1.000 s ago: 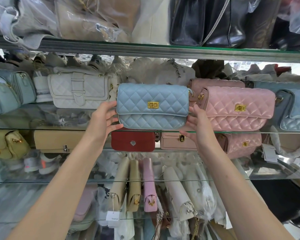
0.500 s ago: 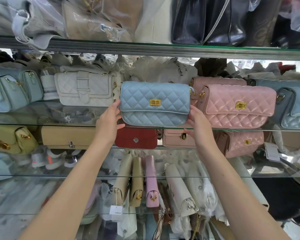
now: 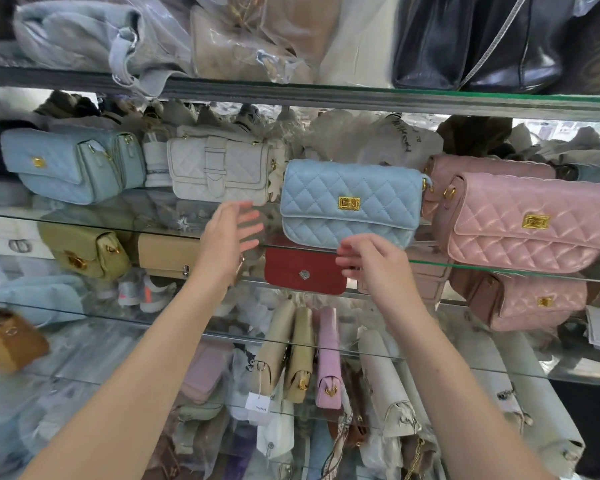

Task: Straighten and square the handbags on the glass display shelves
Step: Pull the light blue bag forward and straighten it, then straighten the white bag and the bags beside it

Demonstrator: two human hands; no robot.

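Observation:
A light blue quilted handbag point(image 3: 350, 202) with a gold clasp stands upright at the front of the glass shelf point(image 3: 499, 266), facing me. My left hand point(image 3: 227, 239) hovers open just left of it, fingers spread, touching nothing. My right hand point(image 3: 374, 263) is open below the bag's bottom edge, in front of the shelf rim, also holding nothing. A pink quilted handbag point(image 3: 530, 221) sits right of the blue one, a white quilted handbag point(image 3: 219, 169) to its left, further back.
A pale blue multi-pocket bag point(image 3: 73, 164) stands at far left. Below are a red clutch point(image 3: 302, 271), a tan clutch point(image 3: 167, 251), an olive bag point(image 3: 84, 252) and a second pink bag point(image 3: 527, 301). Wrapped bags fill the top and lower shelves.
Both hands have let go of the blue handbag and drawn back from it; it now stands on the shelf alone. The view has shifted to the right.

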